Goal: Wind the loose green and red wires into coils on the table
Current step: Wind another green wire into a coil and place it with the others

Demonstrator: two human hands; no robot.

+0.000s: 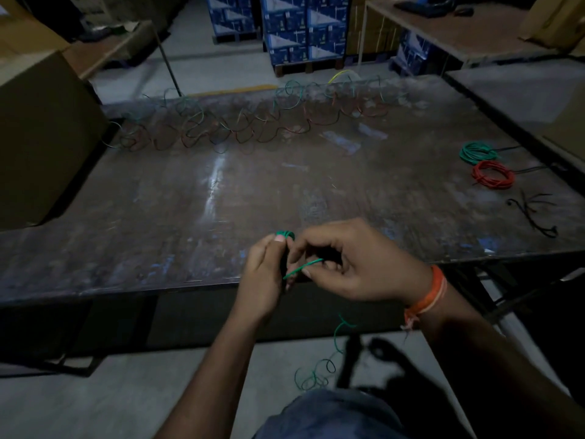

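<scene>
**A:** Green wire point(302, 267) — where was it, and who had hold of it?

**B:** Both hands did, just over the near edge of the table point(221, 198). The left hand point(264, 274) pinched a small green coil point(285, 234) under its thumb, probably so the first turns could not spring apart. The right hand point(357, 261) had its fingers curled round the free strand, feeding it toward that coil.

**A:** And the rest of the length?

**B:** It trailed off the table edge in loose loops point(316, 372) toward the floor, likely left hanging so it could run up freely.

**A:** Why the far row?

**B:** The tangled green and red wires point(240, 128) lay along the far edge, well apart, seemingly waiting their turn. A finished green coil point(476, 152) and red coil point(493, 174) sat together at the right, near dark cable ties point(535, 213), though the dim light made those hard to tell
</scene>
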